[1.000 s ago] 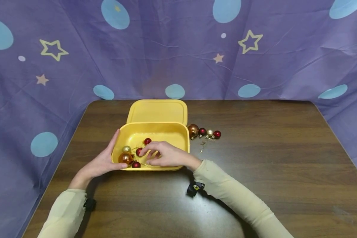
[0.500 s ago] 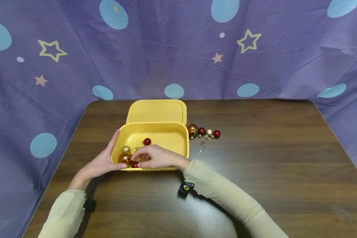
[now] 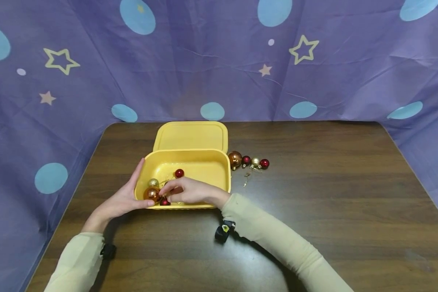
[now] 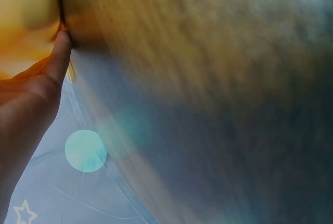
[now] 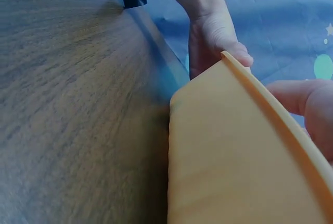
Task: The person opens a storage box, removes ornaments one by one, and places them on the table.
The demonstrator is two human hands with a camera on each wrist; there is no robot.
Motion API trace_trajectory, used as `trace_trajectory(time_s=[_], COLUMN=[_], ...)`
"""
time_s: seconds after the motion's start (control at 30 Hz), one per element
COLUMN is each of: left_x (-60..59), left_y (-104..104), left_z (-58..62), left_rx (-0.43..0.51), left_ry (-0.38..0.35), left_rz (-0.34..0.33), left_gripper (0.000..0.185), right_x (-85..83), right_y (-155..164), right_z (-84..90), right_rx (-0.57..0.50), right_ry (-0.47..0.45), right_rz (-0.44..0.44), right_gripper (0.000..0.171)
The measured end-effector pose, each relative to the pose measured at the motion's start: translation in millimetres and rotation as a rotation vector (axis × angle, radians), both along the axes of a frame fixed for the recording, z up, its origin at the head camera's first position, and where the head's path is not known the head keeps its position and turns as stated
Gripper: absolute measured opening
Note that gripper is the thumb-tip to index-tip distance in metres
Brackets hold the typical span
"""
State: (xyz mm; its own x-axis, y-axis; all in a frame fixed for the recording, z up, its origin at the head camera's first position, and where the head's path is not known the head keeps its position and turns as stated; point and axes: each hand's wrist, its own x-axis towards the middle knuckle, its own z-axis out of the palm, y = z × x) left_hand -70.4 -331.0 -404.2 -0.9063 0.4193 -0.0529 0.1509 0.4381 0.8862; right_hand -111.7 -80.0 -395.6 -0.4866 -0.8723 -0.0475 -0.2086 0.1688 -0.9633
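Note:
An open yellow box [image 3: 219, 170] stands mid-table with its lid [image 3: 191, 136] lying behind it. Inside lie a gold bauble [image 3: 153, 182], a copper bauble [image 3: 151, 194] and two small red baubles [image 3: 179, 173]. My left hand [image 3: 125, 198] rests against the box's near-left corner, fingers straight along the wall and thumb on the front rim [image 5: 237, 57]. My right hand [image 3: 163, 191] reaches into the box with its fingertips bunched beside the copper bauble, pinching a small red bauble that is mostly hidden under them.
To the right of the box a row of baubles lies on the brown table [image 3: 314, 202]: a copper one [image 3: 235, 159], a red one [image 3: 246, 160], a gold one [image 3: 255, 162] and a red one [image 3: 264, 163], with loose hooks [image 3: 247, 176] nearby. Purple cloth surrounds the table.
My right hand has moved left and down inside the box, toward the copper bauble, covering the small red bauble it carried. The left hand and the box stayed put.

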Motion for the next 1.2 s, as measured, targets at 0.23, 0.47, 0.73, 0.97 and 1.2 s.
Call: trace_trajectory(time_s=[0.23, 0.47, 0.73, 0.97, 1.2], left_x=[-0.9, -1.7, -2.1, -1.4, -0.9], left_y=[0.0, -0.7, -0.9, -0.1, 0.0], left_z=[-0.5, -2.0, -1.5, -1.3, -2.7], left_rx=[0.005, 0.002, -0.008, -0.021, -0.009], left_ry=[0.008, 0.017, 0.014, 0.018, 0.023], left_rz=[-0.001, -0.002, -0.002, 0.003, -0.002], left_gripper=[0.121, 0.121, 0.121, 0.121, 0.121], right_x=[-0.1, 1.2, 2.9, 2.7, 2.9], right_y=[0.8, 0.0, -1.0, 0.4, 1.4], right_z=[-0.8, -2.2, -3.9, -3.9, -3.6], right_rx=[0.028, 0.033, 0.015, -0.018, -0.096], right_ry=[-0.159, -0.161, -0.258, -0.217, -0.242], right_rz=[0.020, 0.001, -0.037, -0.024, -0.044], right_gripper=[0.038, 0.034, 0.031, 0.027, 0.026])
